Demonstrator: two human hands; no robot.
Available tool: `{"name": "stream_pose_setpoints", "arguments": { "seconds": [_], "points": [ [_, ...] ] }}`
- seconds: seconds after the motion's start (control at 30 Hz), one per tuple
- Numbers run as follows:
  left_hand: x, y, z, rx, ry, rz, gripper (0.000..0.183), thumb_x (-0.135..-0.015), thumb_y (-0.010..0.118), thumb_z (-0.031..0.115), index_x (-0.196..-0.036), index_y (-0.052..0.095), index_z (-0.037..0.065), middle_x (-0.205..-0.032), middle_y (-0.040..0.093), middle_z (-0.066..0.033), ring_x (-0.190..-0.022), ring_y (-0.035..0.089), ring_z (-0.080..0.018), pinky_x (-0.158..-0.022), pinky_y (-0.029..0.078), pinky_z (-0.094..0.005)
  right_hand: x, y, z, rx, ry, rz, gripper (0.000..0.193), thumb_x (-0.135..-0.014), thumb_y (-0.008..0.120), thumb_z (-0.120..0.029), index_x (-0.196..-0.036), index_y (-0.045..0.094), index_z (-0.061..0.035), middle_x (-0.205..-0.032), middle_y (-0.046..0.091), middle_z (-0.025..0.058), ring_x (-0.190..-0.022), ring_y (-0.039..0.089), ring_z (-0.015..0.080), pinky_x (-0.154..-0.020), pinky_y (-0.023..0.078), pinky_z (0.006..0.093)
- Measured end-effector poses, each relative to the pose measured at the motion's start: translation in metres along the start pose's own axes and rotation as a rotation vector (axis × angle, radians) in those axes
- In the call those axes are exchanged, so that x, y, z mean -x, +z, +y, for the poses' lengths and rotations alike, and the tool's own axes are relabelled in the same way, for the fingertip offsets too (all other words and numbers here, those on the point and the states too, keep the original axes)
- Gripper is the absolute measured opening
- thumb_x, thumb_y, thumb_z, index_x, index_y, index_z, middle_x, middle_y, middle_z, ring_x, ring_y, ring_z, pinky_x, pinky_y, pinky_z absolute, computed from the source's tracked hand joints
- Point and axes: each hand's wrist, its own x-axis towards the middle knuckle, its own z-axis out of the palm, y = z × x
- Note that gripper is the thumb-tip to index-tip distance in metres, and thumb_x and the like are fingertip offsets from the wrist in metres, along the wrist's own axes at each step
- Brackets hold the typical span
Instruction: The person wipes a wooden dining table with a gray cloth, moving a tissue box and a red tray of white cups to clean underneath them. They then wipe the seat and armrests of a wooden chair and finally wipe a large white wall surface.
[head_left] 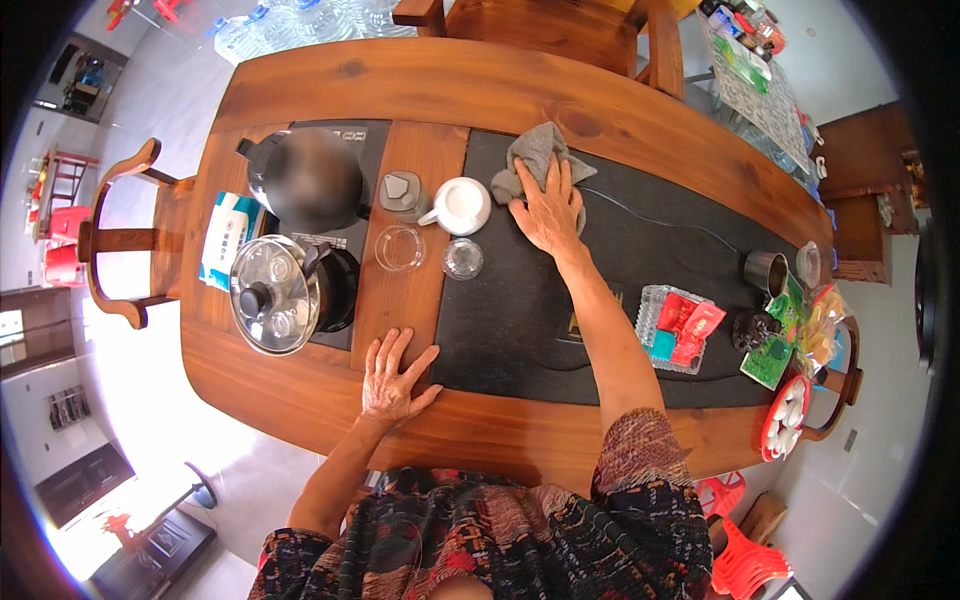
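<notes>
the grey cloth [541,142] is seen at the upper middle of the frame, bunched on the black panel [490,330] near its far edge. it is partly covered by the right hand [549,212], whose fingers are spread over the folds and not clenched. the left hand [393,385], lower and left of centre, is laid flat on the wooden table [520,430] just beside the panel, with nothing held.

if the panel is being wiped, the cloth would best be spread wider under the palm, pressed evenly and drawn in overlapping strokes. the thin cable [660,214] to its right should be skirted so that it is not dragged. the white pitcher [462,207] and small glass cup [462,259] might be knocked by a wide sweep leftward.

the cloth's underside is hidden, so dampness or dirt cannot be judged. part of the panel is covered by the right forearm [610,330]. the round vessel [310,185] at upper left is blurred over, and the packets [822,325] at the right are hard to tell apart.
</notes>
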Motion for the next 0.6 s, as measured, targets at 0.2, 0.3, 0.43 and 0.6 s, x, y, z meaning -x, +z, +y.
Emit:
{"name": "stream_pose_setpoints", "arguments": {
  "seconds": [0.2, 0.3, 0.43, 0.6],
  "points": [
    [0.001, -0.002, 0.000, 0.030, -0.004, -0.018, 0.064, -0.073, 0.073, 0.041, -0.132, 0.053, 0.027, -0.145, 0.034, -0.0128, -0.135, 0.029, -0.0340, -0.110, 0.023, -0.0535, -0.010, 0.005, -0.018, 0.081, 0.051, -0.177, 0.054, -0.086, 0.054, -0.038, -0.139, 0.045, -0.0365, -0.155, 0.020, 0.0153, -0.143, 0.013, 0.0334, -0.096, 0.017, 0.0672],
    [0.002, -0.002, 0.000, 0.036, -0.003, 0.004, 0.063, -0.073, 0.073, 0.041, -0.132, 0.052, 0.029, -0.144, 0.035, -0.0119, -0.136, 0.030, -0.0322, -0.110, 0.024, -0.0520, 0.015, 0.006, -0.020, 0.111, -0.015, -0.144, 0.054, -0.087, 0.056, -0.039, -0.140, 0.045, -0.0340, -0.153, 0.023, 0.0163, -0.143, 0.016, 0.0325, -0.097, 0.021, 0.0656],
    [0.003, -0.004, -0.002, 0.034, 0.007, 0.028, 0.063, -0.075, 0.072, 0.042, -0.133, 0.051, 0.028, -0.144, 0.035, -0.0125, -0.136, 0.030, -0.0323, -0.110, 0.024, -0.0519, 0.048, -0.001, -0.031, 0.155, -0.032, -0.124, 0.056, -0.086, 0.060, -0.041, -0.139, 0.047, -0.0304, -0.151, 0.027, 0.0177, -0.141, 0.020, 0.0349, -0.100, 0.025, 0.0621],
    [0.003, -0.003, -0.003, 0.048, 0.047, 0.070, 0.062, -0.077, 0.070, 0.042, -0.133, 0.051, 0.026, -0.144, 0.035, -0.0132, -0.135, 0.030, -0.0340, -0.109, 0.024, -0.0525, 0.094, -0.008, -0.040, 0.129, 0.011, -0.113, 0.056, -0.087, 0.058, -0.041, -0.140, 0.046, -0.0266, -0.150, 0.027, 0.0205, -0.141, 0.020, 0.0373, -0.105, 0.026, 0.0585]
  ]
}}
